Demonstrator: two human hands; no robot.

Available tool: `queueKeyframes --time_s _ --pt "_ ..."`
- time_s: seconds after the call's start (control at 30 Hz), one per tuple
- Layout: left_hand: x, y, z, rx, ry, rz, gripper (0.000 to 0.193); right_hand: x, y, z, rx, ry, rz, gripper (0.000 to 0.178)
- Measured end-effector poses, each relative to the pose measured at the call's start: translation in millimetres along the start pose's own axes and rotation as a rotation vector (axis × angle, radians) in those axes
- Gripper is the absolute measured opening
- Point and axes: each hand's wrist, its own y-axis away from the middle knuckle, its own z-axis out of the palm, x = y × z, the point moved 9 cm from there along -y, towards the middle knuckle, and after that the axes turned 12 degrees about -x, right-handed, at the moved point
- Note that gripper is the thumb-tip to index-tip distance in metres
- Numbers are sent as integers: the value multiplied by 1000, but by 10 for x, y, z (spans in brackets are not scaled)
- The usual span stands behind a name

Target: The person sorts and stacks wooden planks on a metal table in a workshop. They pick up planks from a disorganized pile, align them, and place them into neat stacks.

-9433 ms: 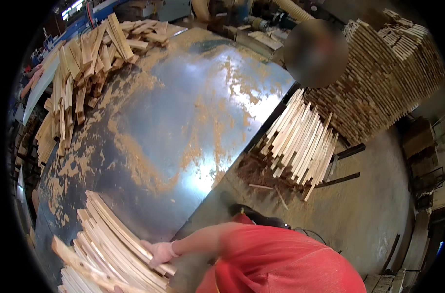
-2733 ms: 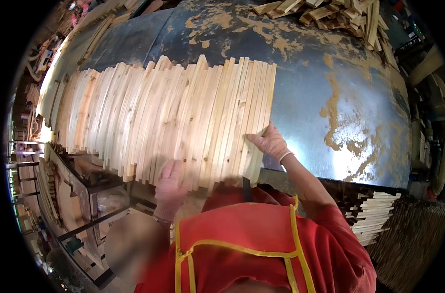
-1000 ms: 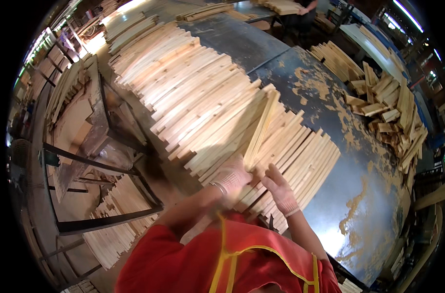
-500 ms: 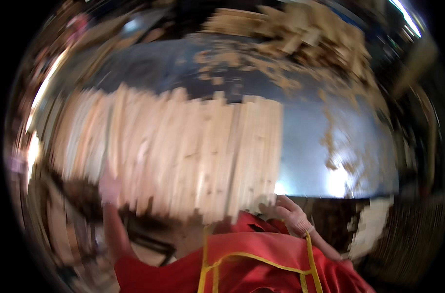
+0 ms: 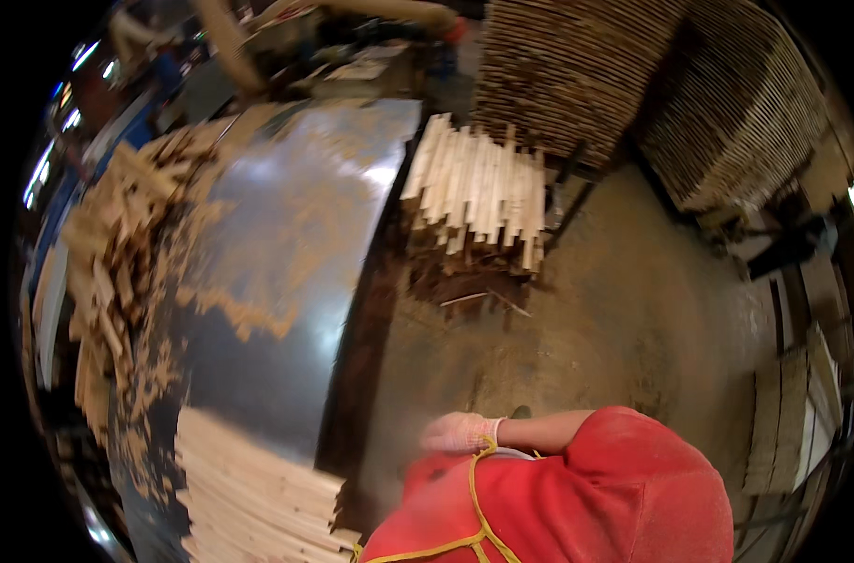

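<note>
My right hand (image 5: 461, 433), in a pale glove, is in front of my red top at the lower middle. Its fingers point left and are smeared, so their closing cannot be made out. No held thing shows in it. My left hand is out of view. Nearest on the left lies a row of pale wooden strips (image 5: 249, 488), side by side on the metal table (image 5: 267, 385), partly cut off by the lower edge. Beyond the table's right edge sits a stack of light wooden strips (image 5: 474, 183) with uneven ends.
Wood offcuts (image 5: 113, 253) are heaped along the table's left side, and sawdust (image 5: 249, 310) covers parts of its top. Tall stacks of boards (image 5: 577, 70) stand at the back right. A brown floor (image 5: 614, 310) spreads right of the table. Pale panels (image 5: 793, 422) lean at far right.
My view has swung to the right, away from the strips. My left hand has gone out of sight. My right hand has come off the edge of the strips.
</note>
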Motion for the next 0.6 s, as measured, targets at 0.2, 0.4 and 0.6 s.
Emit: queueKeyframes --time_s 0.2,0.4,0.6 --pt "2111 640 -2235 452 669 534 20 1616 1314 -670 343 -45 -83 57" --pt "4317 2229 -3628 455 788 1114 25 3478 2935 -886 681 -449 68 66" --pt "5949 3436 -4155 88 -52 1464 55 4757 3633 -441 971 -781 24 56"
